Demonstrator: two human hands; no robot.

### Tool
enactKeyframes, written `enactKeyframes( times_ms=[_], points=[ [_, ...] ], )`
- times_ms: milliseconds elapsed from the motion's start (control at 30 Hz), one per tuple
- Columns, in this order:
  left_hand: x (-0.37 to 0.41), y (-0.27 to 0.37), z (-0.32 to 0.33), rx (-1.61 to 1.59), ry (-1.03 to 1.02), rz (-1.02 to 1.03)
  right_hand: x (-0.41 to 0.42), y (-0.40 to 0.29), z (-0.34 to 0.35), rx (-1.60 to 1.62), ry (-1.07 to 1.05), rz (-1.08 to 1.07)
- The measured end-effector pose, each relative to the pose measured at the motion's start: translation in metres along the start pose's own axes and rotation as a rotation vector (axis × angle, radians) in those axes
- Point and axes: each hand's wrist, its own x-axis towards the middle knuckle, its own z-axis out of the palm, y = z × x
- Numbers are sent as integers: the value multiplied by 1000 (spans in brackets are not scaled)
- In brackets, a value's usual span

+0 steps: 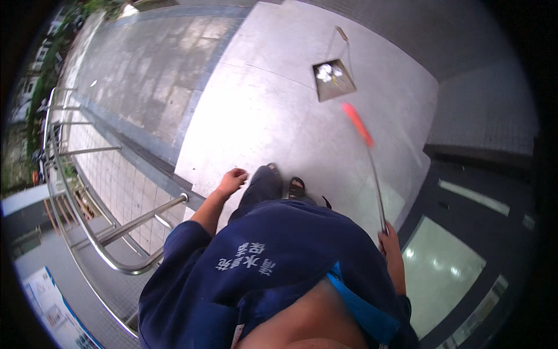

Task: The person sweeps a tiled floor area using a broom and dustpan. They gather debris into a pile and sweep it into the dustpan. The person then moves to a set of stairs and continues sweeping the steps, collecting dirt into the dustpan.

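Observation:
A broom (pixel 358 125) with a red-orange head and a thin metal handle is in my right hand (pixel 388 240), which is closed around the handle's end. The broom head is just below a square metal dustpan (pixel 340 90), which rests on the pale floor and has a long frame handle with a wooden-looking grip. Crumpled white litter (pixel 327 72) and a small yellow bit lie in the pan. My left hand (pixel 234 179) hangs by my left leg, its fingers loosely curled; no held object shows.
Stainless steel railings (pixel 130 227) run along the left beside a tiled ramp (pixel 117 183). Grey paving (pixel 161 65) lies beyond the pale floor (pixel 270 109). A grey wall (pixel 479 104) rises at the right, with a dark and light glossy floor (pixel 444 261) below it.

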Motion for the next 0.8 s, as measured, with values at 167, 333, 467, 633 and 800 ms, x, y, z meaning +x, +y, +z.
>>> enactKeyframes(
  times_ms=[167, 333, 467, 633, 800],
  points=[
    [48, 60, 18, 130, -86, 107, 79, 4, 0, 244, 126, 186],
    [132, 118, 11, 261, -99, 186, 160, -67, 42, 752, 145, 417],
    [224, 195, 9, 595, -63, 328, 173, -182, 128, 556, -104, 142],
    [330, 335, 38, 969, -119, 605, 173, -308, 148, 1009, -341, 16],
    [362, 479, 110, 1047, -44, 841, 160, -328, 30, 1442, -268, 147]
  ],
)
